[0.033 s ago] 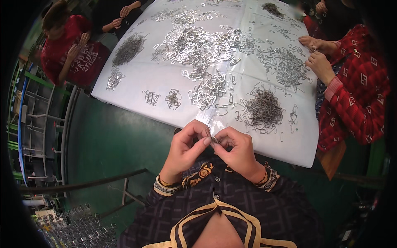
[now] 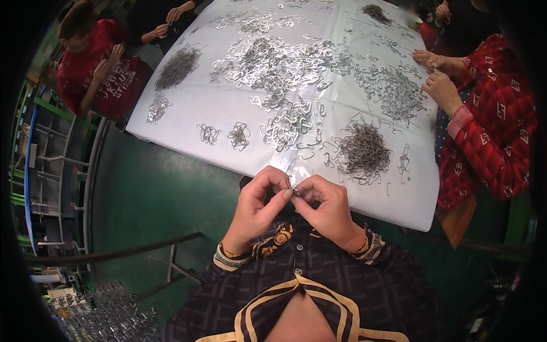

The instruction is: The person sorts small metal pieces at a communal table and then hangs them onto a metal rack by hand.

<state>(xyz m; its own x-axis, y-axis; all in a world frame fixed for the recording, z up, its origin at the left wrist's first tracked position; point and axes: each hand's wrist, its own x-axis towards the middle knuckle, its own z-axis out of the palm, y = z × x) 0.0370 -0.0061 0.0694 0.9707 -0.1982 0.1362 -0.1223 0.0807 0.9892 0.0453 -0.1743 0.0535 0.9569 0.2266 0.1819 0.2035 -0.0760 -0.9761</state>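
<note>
Just in front of the near table edge, my left hand (image 2: 259, 202) and my right hand (image 2: 327, 208) meet fingertip to fingertip. Both pinch a small metal hook (image 2: 296, 193), mostly hidden between thumbs and forefingers. A thin bent wire end (image 2: 289, 181) sticks up by my left fingertips. Beyond my hands, a heap of shiny flat S-shaped metal hooks (image 2: 288, 125) spreads up the table. To the right of it lies a dense pile of darker wire clips (image 2: 364, 151).
The white-covered table (image 2: 194, 114) also bears small wire clusters (image 2: 239, 136) and a dark pile (image 2: 178, 67) at left. A co-worker's hands (image 2: 441, 85) work at the right edge; others stand at the far left. A metal rail (image 2: 114, 256) and hook racks (image 2: 108, 313) are at lower left.
Almost nothing differs. My left fingers have shifted very slightly to the right around the metal hook.
</note>
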